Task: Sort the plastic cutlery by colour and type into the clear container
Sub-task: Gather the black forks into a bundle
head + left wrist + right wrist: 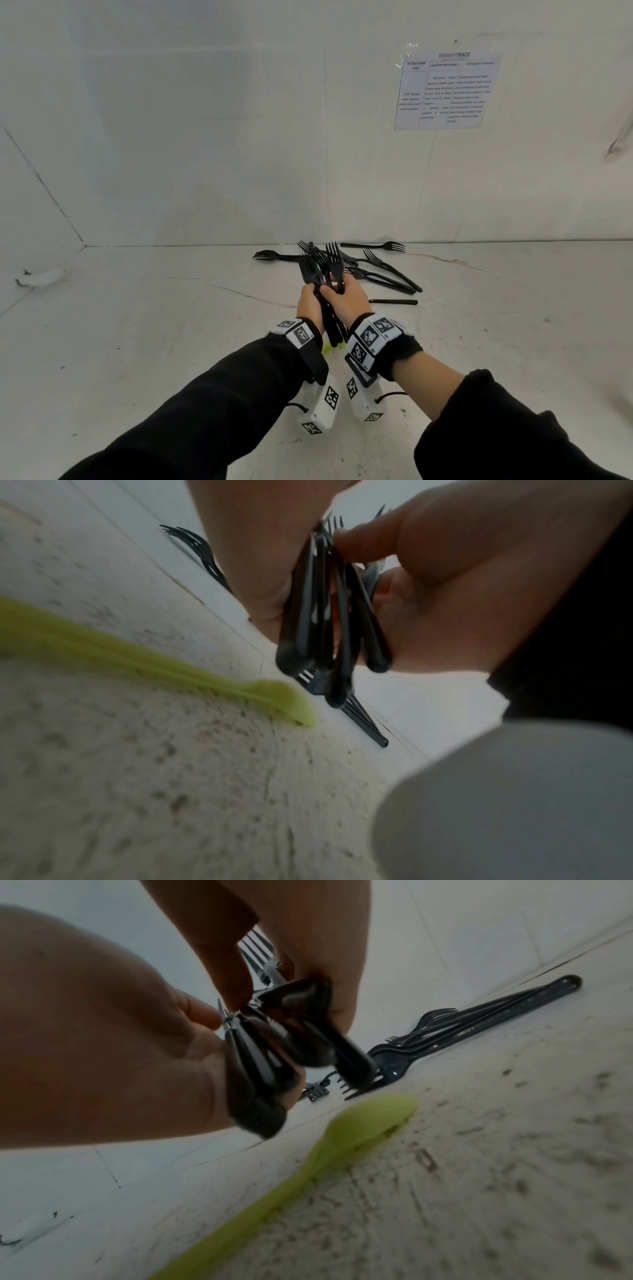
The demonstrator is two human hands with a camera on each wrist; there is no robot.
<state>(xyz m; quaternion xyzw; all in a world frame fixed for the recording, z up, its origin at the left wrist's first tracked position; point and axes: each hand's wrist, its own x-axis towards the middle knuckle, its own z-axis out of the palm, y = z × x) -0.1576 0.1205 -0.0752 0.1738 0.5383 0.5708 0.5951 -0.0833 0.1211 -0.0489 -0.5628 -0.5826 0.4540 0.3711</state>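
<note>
Both hands hold one bundle of black plastic forks (325,274), tines up and away from me, above the white surface. My left hand (309,298) grips the handles from the left, and my right hand (347,294) wraps them from the right. The left wrist view shows the bundle's handle ends (322,631) between my left hand (253,561) and my right hand (462,593). The right wrist view shows the same bundle (270,1053) held by my right hand (308,934) and left hand (103,1042). No clear container is in view.
Several loose black forks (380,272) lie on the white surface (137,342) just behind my hands, near the back wall. A lime-green cutlery piece (178,666) (363,1131) lies flat under my wrists. A printed sheet (445,90) is taped to the wall.
</note>
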